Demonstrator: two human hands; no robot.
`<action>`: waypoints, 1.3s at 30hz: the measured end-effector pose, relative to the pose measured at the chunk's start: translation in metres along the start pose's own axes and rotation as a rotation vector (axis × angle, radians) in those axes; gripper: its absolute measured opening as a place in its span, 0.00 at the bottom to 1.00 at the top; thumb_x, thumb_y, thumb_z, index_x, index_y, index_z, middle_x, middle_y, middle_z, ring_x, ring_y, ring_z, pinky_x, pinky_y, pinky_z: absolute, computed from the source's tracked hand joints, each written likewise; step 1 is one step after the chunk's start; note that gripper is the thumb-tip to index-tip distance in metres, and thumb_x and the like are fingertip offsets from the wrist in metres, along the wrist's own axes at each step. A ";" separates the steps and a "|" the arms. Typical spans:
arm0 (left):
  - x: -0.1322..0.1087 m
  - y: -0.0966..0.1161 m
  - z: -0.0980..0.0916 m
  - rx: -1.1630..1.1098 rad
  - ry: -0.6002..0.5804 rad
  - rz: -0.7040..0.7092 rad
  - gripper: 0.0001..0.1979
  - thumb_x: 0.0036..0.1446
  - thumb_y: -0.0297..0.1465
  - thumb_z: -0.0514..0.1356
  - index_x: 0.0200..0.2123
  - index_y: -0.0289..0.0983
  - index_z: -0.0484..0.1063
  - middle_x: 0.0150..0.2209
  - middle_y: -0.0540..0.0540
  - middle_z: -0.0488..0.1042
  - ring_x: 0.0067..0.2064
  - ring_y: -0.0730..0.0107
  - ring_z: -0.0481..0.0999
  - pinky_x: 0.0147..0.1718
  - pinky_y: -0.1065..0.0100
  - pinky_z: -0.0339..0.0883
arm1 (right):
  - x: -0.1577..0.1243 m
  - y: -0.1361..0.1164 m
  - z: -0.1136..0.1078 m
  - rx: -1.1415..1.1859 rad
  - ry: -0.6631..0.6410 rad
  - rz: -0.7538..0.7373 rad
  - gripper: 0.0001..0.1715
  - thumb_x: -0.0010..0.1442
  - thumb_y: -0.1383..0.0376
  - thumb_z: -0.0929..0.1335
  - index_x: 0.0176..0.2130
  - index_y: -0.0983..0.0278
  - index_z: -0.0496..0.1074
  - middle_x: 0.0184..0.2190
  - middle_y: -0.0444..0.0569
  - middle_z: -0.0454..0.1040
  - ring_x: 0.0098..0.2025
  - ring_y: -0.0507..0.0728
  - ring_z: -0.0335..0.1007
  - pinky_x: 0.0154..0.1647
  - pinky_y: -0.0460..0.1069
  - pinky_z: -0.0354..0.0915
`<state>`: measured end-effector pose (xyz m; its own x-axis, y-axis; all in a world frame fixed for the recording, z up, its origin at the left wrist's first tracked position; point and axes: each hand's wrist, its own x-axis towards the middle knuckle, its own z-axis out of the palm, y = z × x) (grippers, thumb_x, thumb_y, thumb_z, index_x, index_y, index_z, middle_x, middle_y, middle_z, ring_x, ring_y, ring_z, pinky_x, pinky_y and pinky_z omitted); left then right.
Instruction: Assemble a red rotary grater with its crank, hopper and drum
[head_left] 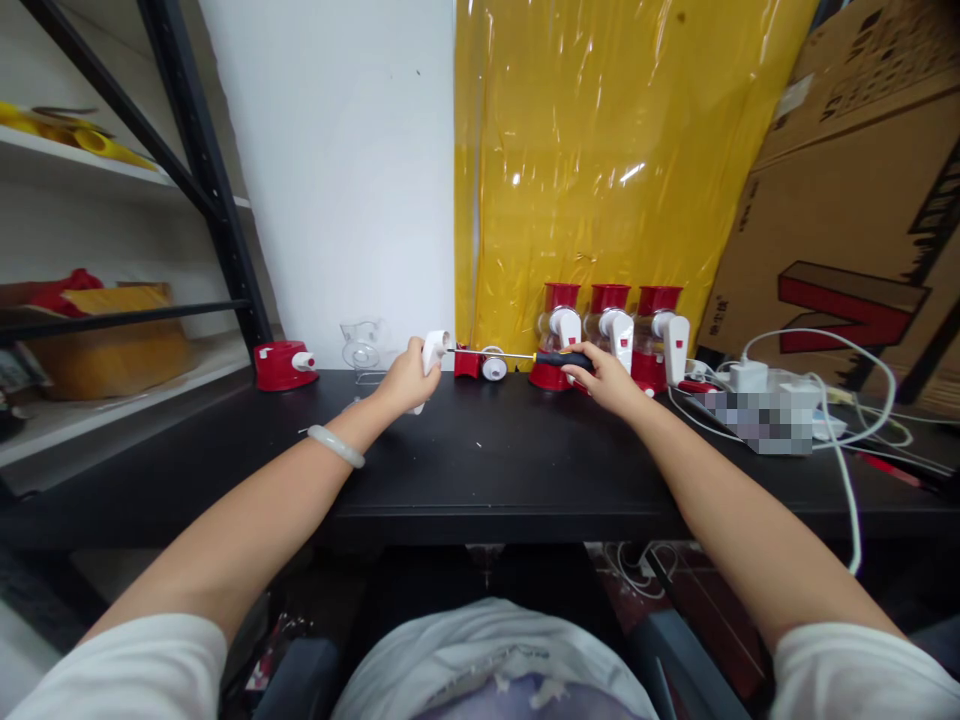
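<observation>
Black bench (510,475) under my arms here, its front edge running straight across just ahead of my lap, with a wide stretch of surface between that edge and my hands and a couple of tiny pale specks on it. Side to side there's decent room too: the red base (281,368) sits off to the left near the shelf unit (196,150), well apart from my left hand (409,378). Tighter over on the right, where three red-and-white units (615,335) stand in a row along the back, right behind my right hand (604,380). Past them, white cables and a charger (748,377) take up the right end, with a big cardboard box (847,230) leaning behind.

So, fingers: left ones are closed around a white plastic part (433,352), held up over the bench with its round opening turned to the right. Right ones are wrapped round the dark handle of a screwdriver (525,356), shaft pointing left, pretty much level. Its tip is right at that opening, but honestly can't tell if it's touching or inside. Behind the shaft there's a small red piece (465,364) and a white round part (493,365) just beside it, and some clear plastic (361,346) back behind my left wrist.
</observation>
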<state>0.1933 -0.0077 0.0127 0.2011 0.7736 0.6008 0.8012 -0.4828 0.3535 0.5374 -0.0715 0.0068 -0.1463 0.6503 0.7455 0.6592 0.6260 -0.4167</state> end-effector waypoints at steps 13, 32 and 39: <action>-0.002 0.003 -0.002 0.101 0.049 0.090 0.14 0.59 0.35 0.53 0.46 0.36 0.57 0.32 0.42 0.73 0.31 0.58 0.74 0.28 0.65 0.60 | 0.001 -0.002 -0.004 0.058 -0.079 0.185 0.28 0.57 0.43 0.65 0.40 0.64 0.72 0.24 0.44 0.69 0.24 0.51 0.60 0.27 0.48 0.57; 0.004 -0.001 0.000 0.048 0.051 -0.007 0.14 0.58 0.35 0.55 0.46 0.37 0.57 0.31 0.43 0.73 0.31 0.60 0.76 0.30 0.65 0.64 | 0.001 0.004 0.002 0.327 -0.075 0.342 0.33 0.53 0.46 0.70 0.49 0.59 0.57 0.24 0.38 0.66 0.21 0.50 0.61 0.23 0.45 0.57; 0.004 -0.005 -0.002 0.079 0.005 0.005 0.15 0.58 0.37 0.54 0.46 0.37 0.58 0.33 0.42 0.73 0.34 0.57 0.76 0.31 0.64 0.65 | 0.000 0.016 -0.001 0.299 -0.147 0.182 0.25 0.53 0.51 0.71 0.44 0.59 0.61 0.26 0.39 0.69 0.27 0.53 0.67 0.30 0.50 0.64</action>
<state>0.1892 -0.0028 0.0148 0.2023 0.7694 0.6058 0.8422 -0.4524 0.2933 0.5488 -0.0622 0.0013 -0.1649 0.8035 0.5720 0.4427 0.5785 -0.6851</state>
